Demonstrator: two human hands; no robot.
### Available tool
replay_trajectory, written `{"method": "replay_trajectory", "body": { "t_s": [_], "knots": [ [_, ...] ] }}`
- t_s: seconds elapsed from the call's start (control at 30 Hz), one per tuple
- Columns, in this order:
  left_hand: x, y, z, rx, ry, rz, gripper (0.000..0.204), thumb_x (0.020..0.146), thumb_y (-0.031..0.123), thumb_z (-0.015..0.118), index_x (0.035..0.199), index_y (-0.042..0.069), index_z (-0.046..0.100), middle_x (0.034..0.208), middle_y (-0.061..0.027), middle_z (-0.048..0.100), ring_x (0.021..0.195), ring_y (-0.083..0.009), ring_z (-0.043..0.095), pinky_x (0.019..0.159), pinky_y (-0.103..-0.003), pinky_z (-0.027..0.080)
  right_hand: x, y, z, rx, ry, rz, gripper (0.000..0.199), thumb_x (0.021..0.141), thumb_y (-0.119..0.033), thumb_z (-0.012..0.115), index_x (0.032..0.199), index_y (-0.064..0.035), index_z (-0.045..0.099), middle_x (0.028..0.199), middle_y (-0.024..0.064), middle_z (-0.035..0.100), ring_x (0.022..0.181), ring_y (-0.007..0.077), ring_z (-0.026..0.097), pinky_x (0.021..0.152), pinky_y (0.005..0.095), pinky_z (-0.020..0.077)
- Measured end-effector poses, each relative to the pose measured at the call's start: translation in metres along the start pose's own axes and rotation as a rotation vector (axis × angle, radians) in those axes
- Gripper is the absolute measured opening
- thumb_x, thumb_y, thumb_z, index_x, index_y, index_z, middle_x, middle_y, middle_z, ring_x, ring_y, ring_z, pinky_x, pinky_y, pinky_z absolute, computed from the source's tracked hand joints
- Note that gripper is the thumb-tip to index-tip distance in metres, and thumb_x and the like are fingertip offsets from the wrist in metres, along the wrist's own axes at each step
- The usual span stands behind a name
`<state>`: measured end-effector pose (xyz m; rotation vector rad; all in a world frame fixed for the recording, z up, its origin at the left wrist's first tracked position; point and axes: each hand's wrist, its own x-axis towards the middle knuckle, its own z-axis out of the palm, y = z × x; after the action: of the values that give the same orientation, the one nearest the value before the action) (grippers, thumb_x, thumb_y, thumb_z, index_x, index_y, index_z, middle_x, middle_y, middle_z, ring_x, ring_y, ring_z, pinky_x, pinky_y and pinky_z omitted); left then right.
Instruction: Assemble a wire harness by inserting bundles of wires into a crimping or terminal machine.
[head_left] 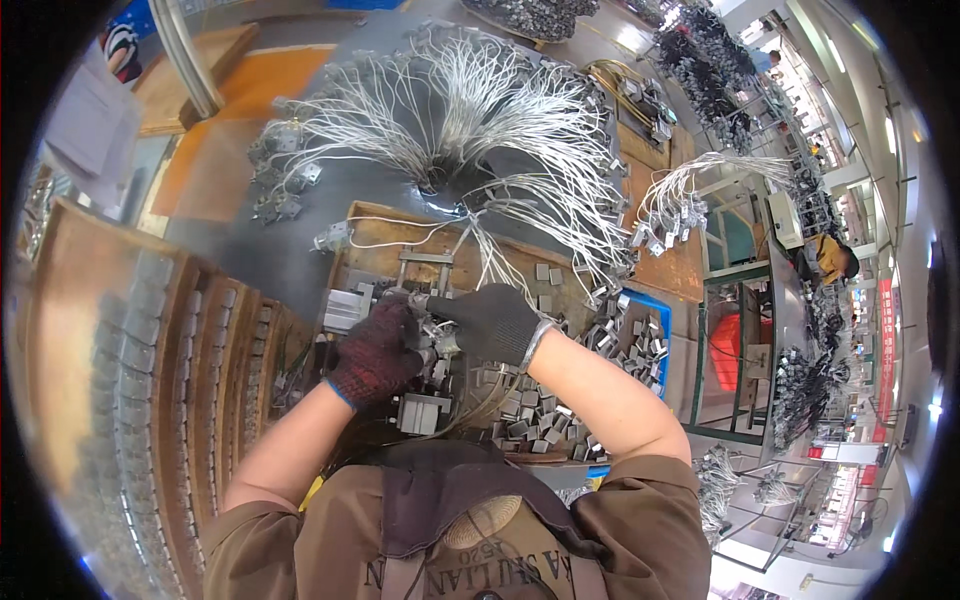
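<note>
My left hand (378, 352), in a dark red and black knit glove, is closed at a metal fixture on the wooden work board. Close beside it, my right hand (492, 325) wears a dark grey glove, its fingers bent in toward the same spot. Small metal parts (440, 338) show between the two hands, but what each hand grips is hidden. A silver metal block (345, 310) sits left of the hands, and a second silver block (420, 413) lies below them. White wires (487, 255) hang down just beyond my right hand.
A big fan of white wires (520, 130) with metal ends covers the far table. Loose metal pieces (530, 415) lie to the right, beside a blue tray (665, 330). Wooden racks (180, 340) of parts stand on the left. A person (832, 258) is at the far right.
</note>
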<state>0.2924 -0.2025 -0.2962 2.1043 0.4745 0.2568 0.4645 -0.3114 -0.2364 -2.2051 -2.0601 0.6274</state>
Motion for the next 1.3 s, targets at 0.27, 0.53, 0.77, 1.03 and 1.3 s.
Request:
{"method": "replay_trajectory", "body": {
  "t_s": [0.27,0.53,0.77,1.03,1.3],
  "knots": [
    [-0.002,-0.008,0.007,-0.171,-0.084,-0.234,0.057,0.059,0.026,0.072,0.107,0.006,0.05,0.101,-0.0144,0.054,0.091,-0.031,0.057,0.08,-0.039,0.046,-0.003,0.006,0.015,0.021,0.156,-0.059,0.05,0.069,-0.018,0.059,0.119,-0.0201,0.055,0.076,0.0109,0.063,0.069,0.0309,0.062,0.062,0.0414,0.0482],
    [-0.005,0.009,0.007,0.164,0.016,0.014,0.056,0.06,0.025,0.072,0.109,0.006,0.051,0.108,-0.0143,0.053,0.097,-0.0306,0.055,0.083,-0.038,0.046,-0.004,0.0,0.009,-0.016,0.094,0.013,0.049,0.069,-0.018,0.06,0.117,-0.0192,0.054,0.075,0.011,0.063,0.068,0.0305,0.062,0.061,0.0421,0.0478],
    [0.002,-0.003,0.018,-0.548,-0.011,-0.146,0.046,0.073,0.016,0.063,0.116,0.004,0.05,0.109,-0.0134,0.055,0.097,-0.024,0.056,0.083,-0.035,0.046,0.006,-0.02,-0.018,0.056,-0.067,0.119,0.048,0.081,-0.01,0.049,0.128,-0.0198,0.045,0.093,0.0152,0.065,0.083,0.031,0.064,0.073,0.0408,0.0502],
    [0.021,-0.013,0.009,-0.741,-0.17,-0.367,0.037,0.075,0.014,0.063,0.11,0.005,0.054,0.104,-0.0131,0.057,0.086,-0.0229,0.059,0.075,-0.034,0.05,0.003,-0.018,-0.016,0.074,0.059,0.089,0.038,0.081,-0.014,0.052,0.119,-0.0112,0.05,0.102,0.0153,0.061,0.091,0.0313,0.061,0.08,0.0396,0.0473],
    [0.004,-0.025,0.038,-0.826,-0.19,-0.217,0.035,0.071,0.018,0.07,0.1,0.003,0.058,0.09,-0.0068,0.057,0.082,-0.0167,0.056,0.074,-0.033,0.049,-0.021,-0.022,0.023,0.089,0.059,0.091,0.038,0.067,-0.027,0.066,0.097,-0.005,0.061,0.095,0.0142,0.058,0.087,0.0316,0.058,0.074,0.0426,0.0461]
  ]
}}
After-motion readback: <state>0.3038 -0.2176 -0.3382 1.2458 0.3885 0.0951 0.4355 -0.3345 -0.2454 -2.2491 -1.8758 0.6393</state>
